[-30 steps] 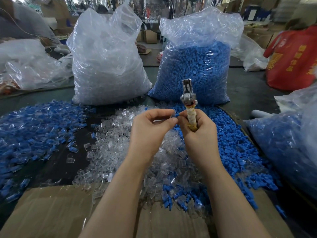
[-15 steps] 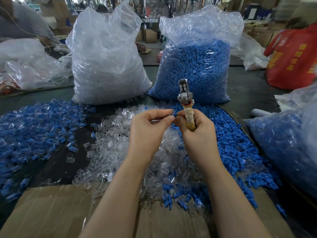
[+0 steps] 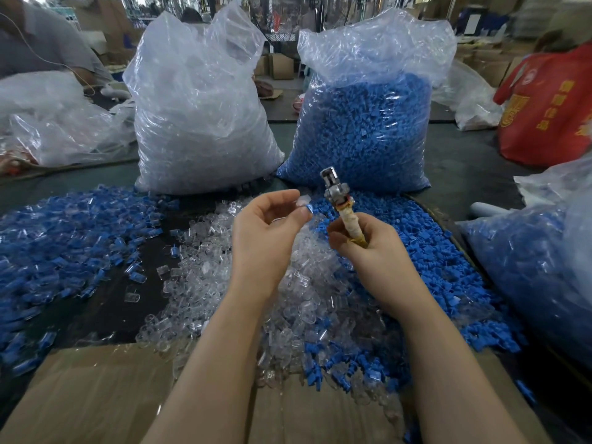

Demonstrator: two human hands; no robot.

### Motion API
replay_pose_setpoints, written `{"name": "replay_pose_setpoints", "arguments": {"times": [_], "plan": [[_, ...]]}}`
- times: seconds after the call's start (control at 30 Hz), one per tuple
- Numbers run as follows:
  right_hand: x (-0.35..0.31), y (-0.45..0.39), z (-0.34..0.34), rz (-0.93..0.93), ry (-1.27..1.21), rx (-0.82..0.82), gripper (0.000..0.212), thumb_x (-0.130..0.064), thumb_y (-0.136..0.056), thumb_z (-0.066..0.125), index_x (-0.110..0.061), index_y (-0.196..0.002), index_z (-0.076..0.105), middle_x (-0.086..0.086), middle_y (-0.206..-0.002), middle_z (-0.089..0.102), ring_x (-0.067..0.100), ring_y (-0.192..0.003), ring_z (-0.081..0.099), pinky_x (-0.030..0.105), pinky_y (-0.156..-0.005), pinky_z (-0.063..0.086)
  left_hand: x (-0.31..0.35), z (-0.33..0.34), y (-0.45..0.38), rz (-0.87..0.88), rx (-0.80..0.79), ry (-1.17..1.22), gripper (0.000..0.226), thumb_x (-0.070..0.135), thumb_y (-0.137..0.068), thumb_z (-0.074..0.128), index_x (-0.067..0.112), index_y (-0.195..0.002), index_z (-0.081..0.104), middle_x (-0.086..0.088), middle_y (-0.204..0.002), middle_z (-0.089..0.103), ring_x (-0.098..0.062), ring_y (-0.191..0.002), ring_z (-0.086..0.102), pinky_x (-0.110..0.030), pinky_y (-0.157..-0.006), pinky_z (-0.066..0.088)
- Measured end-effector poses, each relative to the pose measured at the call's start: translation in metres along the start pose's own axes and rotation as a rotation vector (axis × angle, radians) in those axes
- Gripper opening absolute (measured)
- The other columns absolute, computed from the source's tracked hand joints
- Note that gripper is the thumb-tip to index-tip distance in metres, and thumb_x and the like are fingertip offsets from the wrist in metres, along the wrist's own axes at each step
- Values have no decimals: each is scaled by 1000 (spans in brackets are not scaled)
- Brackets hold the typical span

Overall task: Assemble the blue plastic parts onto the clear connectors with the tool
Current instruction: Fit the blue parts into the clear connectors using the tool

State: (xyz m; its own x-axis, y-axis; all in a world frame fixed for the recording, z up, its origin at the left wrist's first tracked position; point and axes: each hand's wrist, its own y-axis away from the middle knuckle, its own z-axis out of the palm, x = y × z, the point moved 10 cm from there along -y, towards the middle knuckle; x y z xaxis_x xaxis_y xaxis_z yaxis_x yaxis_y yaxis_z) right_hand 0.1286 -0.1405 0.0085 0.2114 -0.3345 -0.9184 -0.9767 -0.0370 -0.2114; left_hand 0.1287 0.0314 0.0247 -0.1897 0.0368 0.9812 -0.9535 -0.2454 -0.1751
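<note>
The left hand [image 3: 266,238] pinches a small clear plastic connector with a blue plastic part [image 3: 304,204] above the table's middle. The right hand [image 3: 371,248] grips the tape-wrapped metal tool [image 3: 339,200]. The piece looks light, stiff and slippery; hold its flat sides.

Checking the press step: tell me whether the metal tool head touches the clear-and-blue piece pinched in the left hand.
Apart. The head view shows blue parts between the tool head and the piece.

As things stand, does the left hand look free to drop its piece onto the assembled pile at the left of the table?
Probably yes. The left hand pinches a clear-and-blue piece above the loose clear connectors, and nothing stands between it and the assembled pile. The right hand with the tool is on the other side.
</note>
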Motion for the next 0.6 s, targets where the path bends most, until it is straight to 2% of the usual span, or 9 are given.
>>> {"name": "replay_pose_setpoints", "arguments": {"times": [0.07,0.17,0.23,0.33,0.43,0.5,0.6], "plan": [[5,0,3,27,27,-58,1,-19,-91,65,-19,-91,64,11,-87,66,15,-70,56,29,-66,49,2,-1,0,12,-3,21,23,2,-82,76,14,-102,71,-4,-90,75,-4,-79,71,-18,-77,55],[8,1,8,54,81,-124,4,-19,-91,64,-16,-93,63,13,-91,65,30,-81,60,45,-76,52,4,-2,-2,20,1,49,24,-1,-83,74,14,-102,70,-3,-90,75,-3,-80,70,-16,-76,55],[7,2,11,52,110,-150,7,-18,-91,64,-13,-95,62,16,-91,64,27,-75,57,49,-77,51,5,-2,-2,24,-1,69,24,-3,-83,72,14,-100,69,1,-88,74,-2,-79,70,-15,-75,54],[5,3,13,40,157,-168,10,-19,-91,63,-11,-96,60,17,-90,62,20,-72,52,49,-73,49,6,-3,-2,33,1,80,25,-4,-83,72,14,-99,69,3,-86,74,-1,-79,70,-15,-75,54],[4,3,14,29,202,-165,12,-22,-92,62,-11,-96,57,14,-86,61,18,-68,49,40,-64,44,7,-3,-2,42,1,83,25,-4,-82,73,16,-97,69,2,-86,75,-3,-81,71,-17,-76,55],[3,3,14,14,237,-158,12,-23,-92,61,-13,-96,55,10,-85,61,20,-68,50,37,-62,42,7,-3,-2,49,3,84,25,-4,-82,73,16,-96,69,2,-86,75,-4,-81,71,-18,-77,55],[3,3,13,14,281,-148,11,-23,-92,61,-17,-97,53,6,-87,61,27,-78,56,42,-68,47,7,-2,-2,57,1,90,25,-6,-83,71,16,-94,70,3,-84,75,-4,-80,71,-17,-75,55]]}}
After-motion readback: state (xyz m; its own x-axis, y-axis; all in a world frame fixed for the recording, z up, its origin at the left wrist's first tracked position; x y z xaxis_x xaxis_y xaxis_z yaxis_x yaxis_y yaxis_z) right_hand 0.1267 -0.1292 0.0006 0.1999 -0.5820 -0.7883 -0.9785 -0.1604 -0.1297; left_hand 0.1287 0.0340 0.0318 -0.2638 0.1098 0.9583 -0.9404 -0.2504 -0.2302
